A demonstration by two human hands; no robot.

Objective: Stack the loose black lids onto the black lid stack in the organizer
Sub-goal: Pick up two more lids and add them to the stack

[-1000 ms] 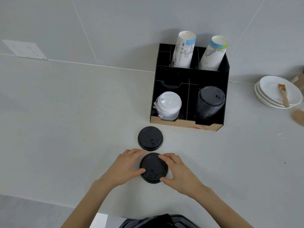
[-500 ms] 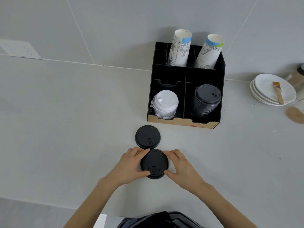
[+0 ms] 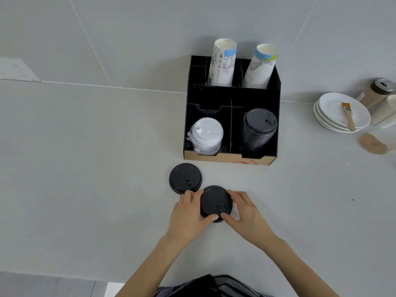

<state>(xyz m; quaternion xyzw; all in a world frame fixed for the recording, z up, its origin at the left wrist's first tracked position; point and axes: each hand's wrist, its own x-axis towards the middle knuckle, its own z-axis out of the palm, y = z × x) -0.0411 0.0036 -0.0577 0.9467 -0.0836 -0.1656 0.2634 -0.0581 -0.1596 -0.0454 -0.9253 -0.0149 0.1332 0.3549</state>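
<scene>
Two loose black lids lie on the grey counter in front of the organizer. The nearer black lid [image 3: 215, 202] is gripped from both sides: my left hand [image 3: 188, 215] holds its left edge and my right hand [image 3: 244, 213] its right edge, thumbs at its near rim. The other loose black lid [image 3: 185, 178] lies flat just beyond my left fingers, untouched. The black lid stack [image 3: 259, 129] stands in the front right compartment of the black organizer [image 3: 233, 95].
A stack of white lids [image 3: 206, 135] fills the organizer's front left compartment, and two rolls of paper cups [image 3: 222, 63] lean at its back. At the right stand white plates [image 3: 340, 112] with a brush, and a jar [image 3: 377, 92]. A wall rises behind.
Both hands with the near lid have slid a little farther from me, toward the other loose lid. The view has shifted slightly.
</scene>
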